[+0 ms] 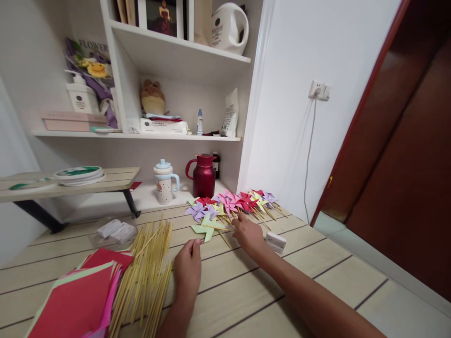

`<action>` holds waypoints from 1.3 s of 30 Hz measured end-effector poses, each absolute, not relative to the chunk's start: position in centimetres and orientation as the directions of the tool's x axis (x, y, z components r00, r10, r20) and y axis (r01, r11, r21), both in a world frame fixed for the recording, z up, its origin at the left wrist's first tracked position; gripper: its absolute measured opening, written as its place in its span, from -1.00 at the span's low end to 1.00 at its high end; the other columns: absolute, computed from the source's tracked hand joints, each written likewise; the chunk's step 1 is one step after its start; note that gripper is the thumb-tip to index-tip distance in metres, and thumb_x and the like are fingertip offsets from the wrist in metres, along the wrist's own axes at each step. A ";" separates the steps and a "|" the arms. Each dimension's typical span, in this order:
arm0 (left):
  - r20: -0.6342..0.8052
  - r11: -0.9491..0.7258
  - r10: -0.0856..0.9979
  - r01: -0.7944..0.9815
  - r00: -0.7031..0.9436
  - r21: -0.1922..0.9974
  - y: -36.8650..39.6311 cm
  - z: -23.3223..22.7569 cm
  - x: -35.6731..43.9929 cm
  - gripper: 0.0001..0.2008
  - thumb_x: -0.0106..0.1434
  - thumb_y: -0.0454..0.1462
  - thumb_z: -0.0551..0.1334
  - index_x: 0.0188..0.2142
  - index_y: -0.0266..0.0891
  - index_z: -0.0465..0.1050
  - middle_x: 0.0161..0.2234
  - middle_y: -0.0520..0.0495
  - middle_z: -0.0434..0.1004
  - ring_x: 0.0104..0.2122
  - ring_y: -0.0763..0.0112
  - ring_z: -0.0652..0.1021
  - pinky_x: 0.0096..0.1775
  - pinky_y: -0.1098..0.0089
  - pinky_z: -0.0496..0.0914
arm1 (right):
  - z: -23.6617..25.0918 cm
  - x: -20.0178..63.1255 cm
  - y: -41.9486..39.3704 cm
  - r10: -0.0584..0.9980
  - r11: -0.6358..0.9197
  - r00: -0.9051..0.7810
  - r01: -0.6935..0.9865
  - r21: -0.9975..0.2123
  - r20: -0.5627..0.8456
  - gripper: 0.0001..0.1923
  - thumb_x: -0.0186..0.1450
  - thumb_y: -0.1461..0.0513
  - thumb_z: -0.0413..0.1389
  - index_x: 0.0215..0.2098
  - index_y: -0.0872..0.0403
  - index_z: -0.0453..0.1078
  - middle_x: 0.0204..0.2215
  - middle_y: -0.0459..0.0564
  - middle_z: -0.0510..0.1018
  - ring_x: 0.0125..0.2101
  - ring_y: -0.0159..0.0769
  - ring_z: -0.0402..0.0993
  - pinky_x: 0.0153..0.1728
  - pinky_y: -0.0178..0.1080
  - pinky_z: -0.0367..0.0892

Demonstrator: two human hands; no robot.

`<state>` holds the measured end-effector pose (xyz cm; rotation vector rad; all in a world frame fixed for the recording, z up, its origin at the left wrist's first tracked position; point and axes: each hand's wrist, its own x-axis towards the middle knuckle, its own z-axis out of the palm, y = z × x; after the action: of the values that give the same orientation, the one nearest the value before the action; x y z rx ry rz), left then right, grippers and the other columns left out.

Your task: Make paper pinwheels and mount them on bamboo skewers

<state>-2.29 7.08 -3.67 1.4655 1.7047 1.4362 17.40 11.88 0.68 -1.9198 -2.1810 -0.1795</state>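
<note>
- The left hand (pixel 187 267) lies palm down on the wooden table (pixel 268 286) at lower centre of the frame, fingers loosely extended and holding nothing; its fingertips touch the lower edge of a light green paper pinwheel (pixel 206 228).
- That pinwheel lies flat just above the hand. Its wooden stick (pixel 223 238) runs from the paper head down and to the right, so the long axis is diagonal and the head points to the upper left.
- The right hand (pixel 248 234) reaches in from the lower right, palm down and open, gripping nothing, its fingertips at the near edge of the pile of finished pinwheels (pixel 234 203) in red, pink, purple and yellow.
- Their sticks fan down and to the right.
- A small white box (pixel 275 242) sits just right of the right wrist.
- A loose heap of bamboo sticks (pixel 148 272) lies left of the left hand, mostly running top to bottom of the frame.
- Coloured paper sheets (pixel 79 300) are stacked at the lower left.
</note>
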 end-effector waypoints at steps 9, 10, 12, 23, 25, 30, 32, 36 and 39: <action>0.284 -0.127 0.881 0.389 -0.379 0.912 6.8 -3.3 -2.3 -0.63 0.25 -0.06 0.05 -0.31 -0.17 0.57 -0.26 -0.16 0.69 -0.20 0.11 0.61 -0.17 0.28 0.38 | 0.2 16.9 11.8 0.949 0.089 -0.013 0.969 -0.231 0.314 -0.79 0.38 0.18 0.04 -0.32 0.04 0.49 -0.16 0.01 0.53 -0.29 -0.29 0.50 -0.46 -0.32 0.09; 0.290 -0.132 0.873 0.382 -0.393 0.915 6.7 -3.3 -2.3 -0.61 0.26 -0.05 0.03 -0.28 -0.17 0.57 -0.23 -0.17 0.68 -0.17 0.11 0.61 -0.14 0.28 0.39 | 0.3 16.9 11.9 0.946 0.087 0.003 0.960 -0.265 0.323 -0.76 0.38 0.14 0.03 -0.32 0.04 0.50 -0.16 0.01 0.55 -0.28 -0.28 0.50 -0.45 -0.32 0.10; 0.297 -0.142 0.864 0.370 -0.407 0.918 6.7 -3.3 -2.4 -0.58 0.26 -0.03 0.02 -0.26 -0.17 0.57 -0.20 -0.17 0.68 -0.13 0.11 0.60 -0.10 0.27 0.39 | 0.3 17.0 12.2 0.946 0.082 0.034 0.937 -0.340 0.323 -0.66 0.40 0.08 -0.02 -0.34 0.04 0.52 -0.24 0.02 0.59 -0.30 -0.27 0.51 -0.45 -0.33 0.13; 0.273 -0.139 0.914 0.400 -0.299 0.906 7.3 -3.8 -2.4 -0.63 0.24 -0.03 0.07 -0.35 -0.16 0.58 -0.26 -0.15 0.69 -0.20 0.10 0.62 -0.16 0.26 0.41 | -1.2 17.3 12.4 0.959 -0.067 0.191 0.872 -0.484 0.211 -0.67 0.32 0.04 0.06 -0.39 0.05 0.55 -0.41 0.05 0.65 -0.36 -0.19 0.54 -0.46 -0.30 0.15; 0.269 -0.135 0.919 0.409 -0.289 0.903 7.3 -3.8 -2.4 -0.62 0.25 -0.03 0.07 -0.34 -0.18 0.58 -0.25 -0.16 0.69 -0.20 0.10 0.62 -0.17 0.26 0.41 | -1.3 17.3 12.2 0.959 -0.086 0.203 0.874 -0.478 0.198 -0.66 0.33 0.04 0.04 -0.37 0.04 0.55 -0.39 0.07 0.65 -0.33 -0.18 0.55 -0.44 -0.29 0.15; 0.262 -0.128 0.924 0.419 -0.279 0.899 7.3 -3.8 -2.4 -0.62 0.25 -0.04 0.07 -0.34 -0.19 0.58 -0.25 -0.17 0.69 -0.22 0.10 0.62 -0.21 0.28 0.42 | -1.4 17.7 12.2 0.958 -0.134 0.233 0.876 -0.462 0.165 -0.64 0.35 0.02 0.01 -0.34 0.03 0.55 -0.36 0.08 0.66 -0.30 -0.15 0.56 -0.43 -0.28 0.17; 0.262 -0.128 0.924 0.421 -0.279 0.898 7.3 -3.9 -2.4 -0.63 0.25 -0.05 0.07 -0.34 -0.18 0.59 -0.25 -0.16 0.69 -0.22 0.11 0.62 -0.21 0.29 0.42 | -1.5 17.8 12.3 0.958 -0.146 0.240 0.878 -0.455 0.156 -0.63 0.35 0.00 0.01 -0.36 0.04 0.54 -0.36 0.08 0.66 -0.30 -0.13 0.57 -0.44 -0.28 0.17; 0.263 -0.128 0.924 0.424 -0.277 0.896 7.2 -3.9 -2.4 -0.64 0.25 -0.05 0.07 -0.33 -0.17 0.59 -0.24 -0.15 0.69 -0.21 0.11 0.62 -0.20 0.29 0.41 | -1.5 17.8 12.4 0.961 -0.150 0.237 0.883 -0.445 0.146 -0.62 0.34 -0.02 0.00 -0.36 0.04 0.52 -0.36 0.09 0.66 -0.29 -0.13 0.57 -0.43 -0.28 0.18; 0.262 -0.127 0.925 0.426 -0.276 0.896 7.2 -3.9 -2.3 -0.63 0.24 -0.05 0.07 -0.33 -0.17 0.59 -0.27 -0.15 0.69 -0.22 0.11 0.62 -0.22 0.29 0.41 | -1.4 17.8 12.3 0.964 -0.137 0.221 0.887 -0.440 0.145 -0.61 0.35 -0.02 0.00 -0.34 0.04 0.53 -0.35 0.09 0.66 -0.28 -0.12 0.57 -0.43 -0.28 0.19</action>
<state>-2.34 7.16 -3.87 1.5024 1.6772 1.3951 17.81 12.26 -1.44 -2.0689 -1.7073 0.2387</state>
